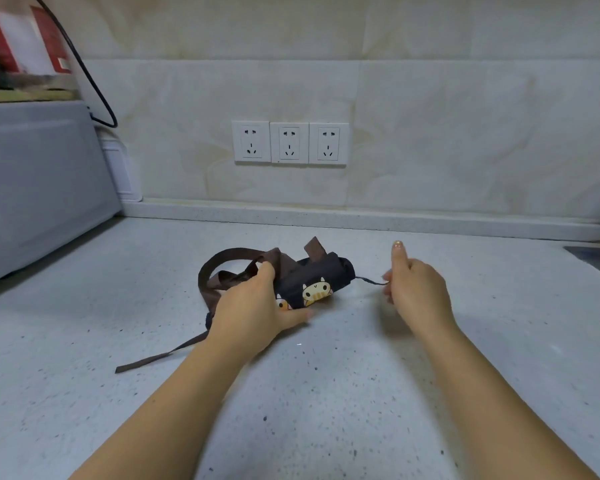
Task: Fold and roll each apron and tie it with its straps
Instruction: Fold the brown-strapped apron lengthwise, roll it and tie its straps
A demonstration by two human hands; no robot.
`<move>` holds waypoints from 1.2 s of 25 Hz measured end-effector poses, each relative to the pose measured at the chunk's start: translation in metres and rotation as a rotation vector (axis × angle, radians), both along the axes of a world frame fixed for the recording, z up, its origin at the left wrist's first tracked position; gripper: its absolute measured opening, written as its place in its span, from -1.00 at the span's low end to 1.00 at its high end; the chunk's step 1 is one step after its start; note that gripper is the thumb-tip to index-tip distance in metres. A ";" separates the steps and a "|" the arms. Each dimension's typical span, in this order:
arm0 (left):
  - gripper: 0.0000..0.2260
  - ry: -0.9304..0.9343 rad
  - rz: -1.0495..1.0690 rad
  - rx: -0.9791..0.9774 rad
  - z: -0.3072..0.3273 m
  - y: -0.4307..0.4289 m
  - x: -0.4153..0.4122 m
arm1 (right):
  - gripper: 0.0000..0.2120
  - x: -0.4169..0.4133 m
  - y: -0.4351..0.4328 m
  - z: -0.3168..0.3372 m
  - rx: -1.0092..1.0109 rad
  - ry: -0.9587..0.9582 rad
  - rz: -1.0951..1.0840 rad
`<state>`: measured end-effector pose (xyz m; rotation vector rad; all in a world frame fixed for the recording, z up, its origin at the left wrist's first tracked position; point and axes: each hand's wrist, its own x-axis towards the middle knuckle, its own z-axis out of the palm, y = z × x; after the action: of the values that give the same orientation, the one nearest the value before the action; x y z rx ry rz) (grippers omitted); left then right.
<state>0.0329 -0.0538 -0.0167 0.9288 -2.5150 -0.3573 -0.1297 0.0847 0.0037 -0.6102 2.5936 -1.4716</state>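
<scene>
On a speckled white counter (pixel 326 393), with a grey appliance (pixel 39 188) at its left, a dark rolled apron (pixel 321 277) is laid near the middle. The roll is gripped by the left hand (pixel 257 306), brown straps (pixel 222 268) looped beside it. A thin cord (pixel 369 280) at its right end is pinched in the curled fingers of the right hand (pixel 416 289).

Home kitchen: speckled countertop (pixel 326 393), wall sockets (pixel 289 143)

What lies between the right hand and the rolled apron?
In the head view, only a thin dark cord spans from the rolled apron to the right hand, above bare countertop.
</scene>
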 end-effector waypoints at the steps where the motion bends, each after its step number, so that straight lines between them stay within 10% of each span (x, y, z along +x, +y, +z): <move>1: -0.39 0.027 0.008 -0.015 0.000 0.003 -0.001 | -0.34 0.004 0.000 0.002 0.034 -0.161 0.070; 6: -0.33 -0.025 -0.026 -0.076 -0.006 0.010 -0.005 | -0.76 0.022 -0.010 -0.001 -0.400 -0.340 0.227; 18: -0.46 -0.095 -0.134 0.160 0.001 0.022 -0.010 | -0.75 -0.007 0.015 0.009 -0.990 -0.445 -0.055; 21: -0.58 0.215 -0.132 0.689 0.009 0.019 -0.009 | -0.72 0.002 0.003 0.006 -0.939 -0.684 0.137; 24: -0.65 0.724 -0.175 1.404 0.013 0.008 -0.022 | -0.60 0.021 -0.012 0.001 -0.467 -0.586 0.163; 30: -0.84 1.156 -0.063 1.615 0.000 0.000 -0.049 | -0.82 0.043 -0.012 -0.004 -0.304 -0.909 0.593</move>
<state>-0.0166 -0.0540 -0.0165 0.6372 -0.8132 -2.2451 -0.0871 0.0723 -0.0004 -0.4986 1.3753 -1.4496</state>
